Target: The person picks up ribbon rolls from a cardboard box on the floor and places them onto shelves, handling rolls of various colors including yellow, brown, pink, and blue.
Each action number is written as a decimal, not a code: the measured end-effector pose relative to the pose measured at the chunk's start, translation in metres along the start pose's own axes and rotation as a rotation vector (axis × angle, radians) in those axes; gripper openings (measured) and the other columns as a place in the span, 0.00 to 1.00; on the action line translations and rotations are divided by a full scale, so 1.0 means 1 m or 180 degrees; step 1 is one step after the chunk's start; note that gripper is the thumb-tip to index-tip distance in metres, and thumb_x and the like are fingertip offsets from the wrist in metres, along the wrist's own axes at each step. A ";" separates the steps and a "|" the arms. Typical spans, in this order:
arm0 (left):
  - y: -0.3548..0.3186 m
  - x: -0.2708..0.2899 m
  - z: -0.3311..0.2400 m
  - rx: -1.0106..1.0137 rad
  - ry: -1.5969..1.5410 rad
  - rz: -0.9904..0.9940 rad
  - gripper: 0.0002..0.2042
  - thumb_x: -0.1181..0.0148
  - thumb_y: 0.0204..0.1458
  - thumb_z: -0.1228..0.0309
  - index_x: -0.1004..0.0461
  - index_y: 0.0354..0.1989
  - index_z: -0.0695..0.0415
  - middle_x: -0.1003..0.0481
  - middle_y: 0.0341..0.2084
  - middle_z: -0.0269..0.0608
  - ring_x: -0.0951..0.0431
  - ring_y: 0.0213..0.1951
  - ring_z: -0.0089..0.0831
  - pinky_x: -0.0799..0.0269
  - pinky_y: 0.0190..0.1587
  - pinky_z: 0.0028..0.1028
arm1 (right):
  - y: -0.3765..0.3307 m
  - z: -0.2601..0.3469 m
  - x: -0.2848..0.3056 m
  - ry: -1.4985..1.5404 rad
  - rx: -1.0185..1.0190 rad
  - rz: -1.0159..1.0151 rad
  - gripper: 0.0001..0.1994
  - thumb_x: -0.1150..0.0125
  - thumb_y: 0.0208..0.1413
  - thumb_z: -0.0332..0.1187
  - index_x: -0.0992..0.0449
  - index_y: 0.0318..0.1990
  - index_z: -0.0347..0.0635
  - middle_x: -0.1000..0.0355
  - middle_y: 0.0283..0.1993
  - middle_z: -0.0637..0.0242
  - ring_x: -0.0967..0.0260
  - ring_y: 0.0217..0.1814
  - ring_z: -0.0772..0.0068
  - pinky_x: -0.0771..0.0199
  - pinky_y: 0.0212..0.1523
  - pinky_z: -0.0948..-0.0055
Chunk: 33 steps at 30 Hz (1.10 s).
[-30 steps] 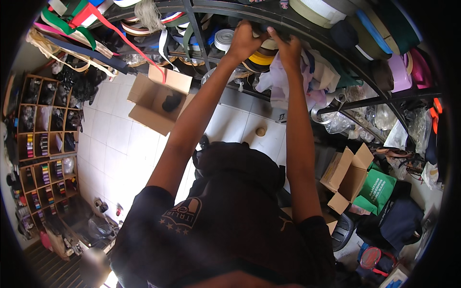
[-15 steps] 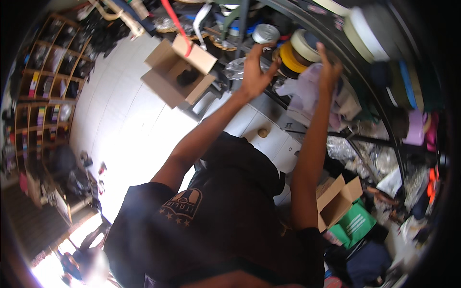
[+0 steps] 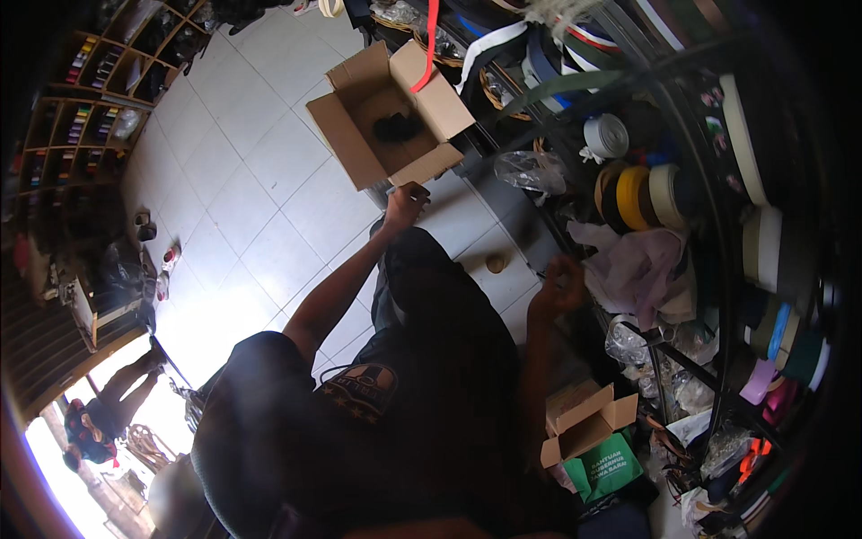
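My left hand [image 3: 409,206] is just below the near edge of an open cardboard box [image 3: 346,139], with its fingers curled in and nothing visible in them. A small dark bundle [image 3: 398,127] lies inside the box. To the right, my right hand [image 3: 558,286] is raised beside a crumpled pale lilac cloth [image 3: 628,265]. Its fingers are curled too; it is dim and slightly blurred, and I see nothing in it. Beyond that cloth, on the rack, stand a yellow roll of webbing [image 3: 632,199], a cream roll [image 3: 663,195] and a grey-white roll [image 3: 606,136].
A dark metal rack [image 3: 691,153] of strap rolls runs along the right. A red strap [image 3: 429,45] hangs over the box. A smaller carton [image 3: 584,422] and a green bag [image 3: 603,467] are at lower right. Wooden cubbyholes [image 3: 76,108] line the left; another person [image 3: 99,422] is at lower left.
Both hands have drawn back from the rolls on the rack, and their spread fingers have curled in. My left hand has come down near the box. The view has shifted, showing more floor.
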<state>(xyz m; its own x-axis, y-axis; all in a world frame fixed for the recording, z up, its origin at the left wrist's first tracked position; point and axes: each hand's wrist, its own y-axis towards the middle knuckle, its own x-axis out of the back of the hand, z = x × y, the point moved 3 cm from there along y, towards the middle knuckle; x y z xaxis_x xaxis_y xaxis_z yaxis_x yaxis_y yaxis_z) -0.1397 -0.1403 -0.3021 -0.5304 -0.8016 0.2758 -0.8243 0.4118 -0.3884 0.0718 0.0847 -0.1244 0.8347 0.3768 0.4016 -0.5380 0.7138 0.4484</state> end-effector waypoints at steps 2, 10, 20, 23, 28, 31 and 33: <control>0.016 0.010 -0.006 -0.0002 -0.0115 -0.0526 0.07 0.43 0.53 0.74 0.24 0.38 0.63 0.19 0.30 0.48 0.18 0.29 0.35 0.22 0.34 0.33 | -0.030 -0.008 -0.024 -0.0095 -0.0867 0.0576 0.05 0.35 0.54 0.27 0.23 0.37 0.38 0.24 0.36 0.68 0.32 0.33 0.76 0.33 0.32 0.75; 0.148 0.049 0.022 -0.0244 0.0249 -0.1017 0.16 0.41 0.47 0.74 0.27 0.47 0.60 0.23 0.40 0.54 0.22 0.44 0.49 0.25 0.44 0.39 | -0.105 -0.001 -0.088 -0.0696 -0.2260 0.1556 0.08 0.37 0.57 0.34 0.22 0.39 0.41 0.22 0.38 0.66 0.26 0.39 0.73 0.28 0.36 0.73; 0.273 0.037 0.137 0.0153 0.2874 -0.0021 0.31 0.45 0.50 0.72 0.42 0.66 0.49 0.48 0.64 0.61 0.47 0.64 0.64 0.44 0.64 0.54 | -0.181 0.037 -0.097 -0.1618 -0.2873 0.1501 0.14 0.36 0.55 0.39 0.22 0.43 0.38 0.23 0.43 0.56 0.26 0.47 0.61 0.29 0.51 0.64; 0.289 0.030 0.177 -0.0236 0.3459 0.0000 0.28 0.47 0.53 0.72 0.40 0.65 0.47 0.42 0.62 0.59 0.42 0.62 0.61 0.42 0.63 0.54 | -0.179 0.049 -0.102 -0.1634 -0.3178 0.1381 0.15 0.37 0.56 0.39 0.22 0.44 0.37 0.24 0.44 0.55 0.27 0.48 0.61 0.30 0.52 0.64; 0.294 0.036 0.198 -0.0004 0.2635 -0.0367 0.33 0.44 0.50 0.75 0.46 0.67 0.54 0.40 0.60 0.61 0.37 0.60 0.58 0.40 0.61 0.51 | -0.188 0.065 -0.109 -0.1483 -0.3445 0.1003 0.16 0.38 0.57 0.40 0.23 0.45 0.36 0.24 0.45 0.54 0.28 0.49 0.58 0.33 0.55 0.62; 0.297 0.043 0.210 0.0359 0.2583 -0.0479 0.36 0.43 0.50 0.75 0.50 0.69 0.55 0.40 0.60 0.62 0.37 0.60 0.57 0.39 0.61 0.50 | -0.193 0.068 -0.111 -0.1502 -0.3390 0.1048 0.17 0.38 0.57 0.40 0.23 0.46 0.35 0.24 0.46 0.53 0.29 0.49 0.58 0.34 0.55 0.61; 0.287 0.042 0.194 0.0437 0.2573 -0.0343 0.33 0.45 0.54 0.72 0.50 0.69 0.51 0.39 0.59 0.59 0.36 0.60 0.56 0.38 0.61 0.50 | -0.200 0.069 -0.111 -0.1487 -0.3366 0.0954 0.16 0.38 0.57 0.39 0.23 0.46 0.35 0.24 0.46 0.53 0.29 0.49 0.58 0.33 0.55 0.61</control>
<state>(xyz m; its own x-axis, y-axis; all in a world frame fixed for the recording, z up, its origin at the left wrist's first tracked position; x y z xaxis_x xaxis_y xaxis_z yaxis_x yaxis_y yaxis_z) -0.3606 -0.1400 -0.5731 -0.4718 -0.2530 0.8446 -0.8750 0.2519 -0.4134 0.0789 -0.1406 -0.2032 0.4509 0.5165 0.7280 -0.1577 0.8489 -0.5045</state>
